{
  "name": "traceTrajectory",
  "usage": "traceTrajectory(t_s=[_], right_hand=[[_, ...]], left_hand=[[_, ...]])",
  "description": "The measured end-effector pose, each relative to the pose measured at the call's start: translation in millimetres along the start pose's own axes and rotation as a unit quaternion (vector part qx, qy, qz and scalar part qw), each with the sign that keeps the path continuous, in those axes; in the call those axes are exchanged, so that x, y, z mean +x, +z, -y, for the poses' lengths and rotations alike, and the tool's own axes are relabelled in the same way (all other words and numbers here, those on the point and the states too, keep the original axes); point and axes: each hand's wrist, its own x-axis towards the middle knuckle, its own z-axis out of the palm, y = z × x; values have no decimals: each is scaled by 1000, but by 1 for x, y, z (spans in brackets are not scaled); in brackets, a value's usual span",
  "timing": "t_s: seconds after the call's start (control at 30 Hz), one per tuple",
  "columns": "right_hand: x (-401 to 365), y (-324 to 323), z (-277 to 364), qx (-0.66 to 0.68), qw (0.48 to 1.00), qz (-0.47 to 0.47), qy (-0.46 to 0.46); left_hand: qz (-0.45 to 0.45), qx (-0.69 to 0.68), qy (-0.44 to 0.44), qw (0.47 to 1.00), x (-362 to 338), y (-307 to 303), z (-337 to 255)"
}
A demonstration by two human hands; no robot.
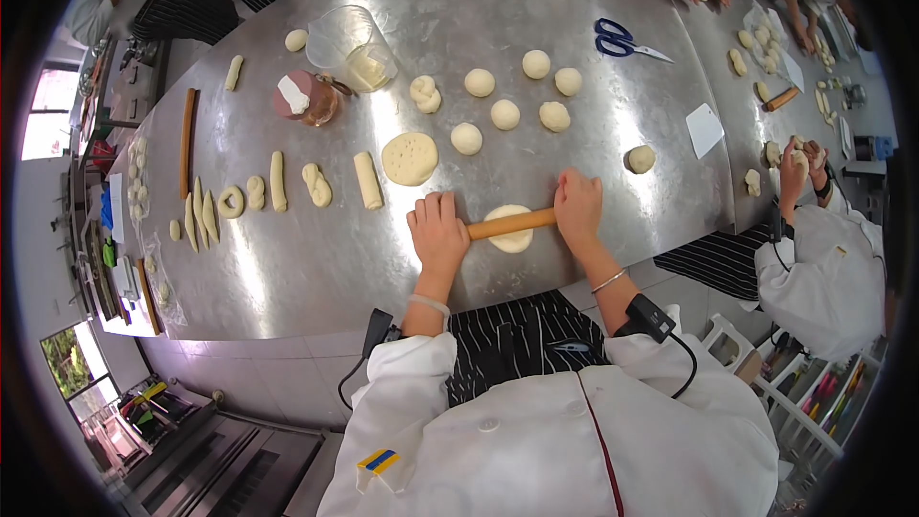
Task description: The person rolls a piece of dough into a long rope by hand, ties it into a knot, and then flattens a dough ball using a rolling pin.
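A wooden rolling pin (513, 223) lies across a small flat round of dough (510, 240) on the metal table (383, 278). My left hand (438, 233) is closed round the pin's left end, and my right hand (578, 208) grips its right end. Just beyond my left hand is a larger flat dough disc (410, 159) dotted with holes. Several dough balls (505, 115) sit farther up, beside a knotted piece (425, 94). To the left lie a dough roll (368, 180), a twisted piece (317, 186), a ring (231, 202) and several long strips.
Beyond the dough stand a clear plastic jug (352, 48) and a jar (308, 99). Blue-handled scissors (627, 41), a white scraper (705, 131) and one dough ball (640, 160) are on the right. Another rolling pin (188, 144) lies left. Co-workers (823, 258) stand round the table.
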Motion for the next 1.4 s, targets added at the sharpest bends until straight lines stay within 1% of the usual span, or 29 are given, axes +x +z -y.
traceTrajectory(t_s=[0.13, 0.2, 0.3, 0.37, 0.43, 0.57, 0.63, 0.73, 0.87, 1.03, 1.1, 1.13, 1.2, 1.23, 1.3, 1.37, 1.4], right_hand=[[12, 7, -2, -3, 1000, -3, -1], [17, 10, -2, 1, 1000, -13, -6], [29, 13, -2, 3, 1000, -25, -12], [37, 16, -2, 4, 1000, -25, -11], [48, 21, -2, -5, 998, -53, -31], [66, 28, -2, 6, 998, -59, -37], [72, 31, -2, 7, 994, -87, -61], [79, 34, -2, 9, 992, -99, -80], [89, 35, 0, -4, 991, -91, -95], [114, 41, 2, -17, 983, -98, -155], [121, 44, 5, -20, 981, -101, -167], [125, 45, 6, -23, 978, -102, -180], [125, 43, 8, -12, 979, -105, -175], [124, 42, 9, -1, 980, -106, -169], [118, 38, 9, 17, 978, -116, -172], [109, 33, 7, 34, 976, -128, -173], [103, 30, 6, 41, 980, -101, -166]], left_hand=[[-4, -17, -7, 1000, 8, 2, 3], [-33, -39, 25, 998, 12, 3, 6], [-55, -45, 32, 997, 20, 9, 9], [-63, -39, 35, 997, 26, 12, 10], [-71, -34, 39, 996, 33, 13, 11], [-100, -21, 48, 994, 46, 14, 13], [-108, -17, 52, 993, 51, 15, 15], [-116, -15, 73, 990, 57, 16, 17], [-128, 1, 84, 988, 68, 17, 18], [-121, 28, 87, 988, 83, 19, 23], [-123, 49, 115, 984, 91, 22, 27], [-125, 49, 116, 984, 95, 24, 29], [-153, 61, 132, 977, 99, 24, 29], [-153, 61, 132, 977, 99, 24, 29], [-188, 73, 145, 969, 97, 27, 30], [-173, 65, 148, 972, 89, 27, 28], [-159, 57, 151, 974, 84, 26, 26]])
